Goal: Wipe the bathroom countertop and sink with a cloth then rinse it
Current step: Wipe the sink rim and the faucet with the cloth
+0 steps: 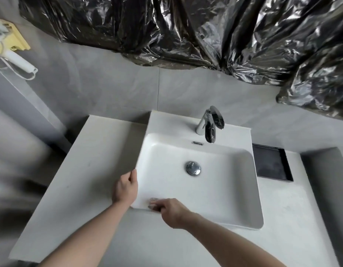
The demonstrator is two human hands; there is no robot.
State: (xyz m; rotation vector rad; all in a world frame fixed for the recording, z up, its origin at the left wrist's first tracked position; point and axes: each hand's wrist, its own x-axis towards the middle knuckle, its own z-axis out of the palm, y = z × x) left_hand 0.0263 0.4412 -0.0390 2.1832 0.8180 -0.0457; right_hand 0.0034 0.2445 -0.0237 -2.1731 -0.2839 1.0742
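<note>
A white rectangular sink (242,189) sits on a pale countertop (80,180), with a chrome drain plug (193,168) in its basin and a chrome faucet (209,124) at the back. My right hand (171,211) holds a small pale cloth (153,202) against the sink's front-left corner. Only a bit of the cloth shows past my fingers. My left hand (126,187) rests on the sink's left rim, fingers curled over the edge.
A black tray (270,162) lies on the counter right of the sink. Crumpled black plastic sheeting (186,31) covers the wall above. A white hair dryer (16,58) hangs on a yellow holder at the upper left.
</note>
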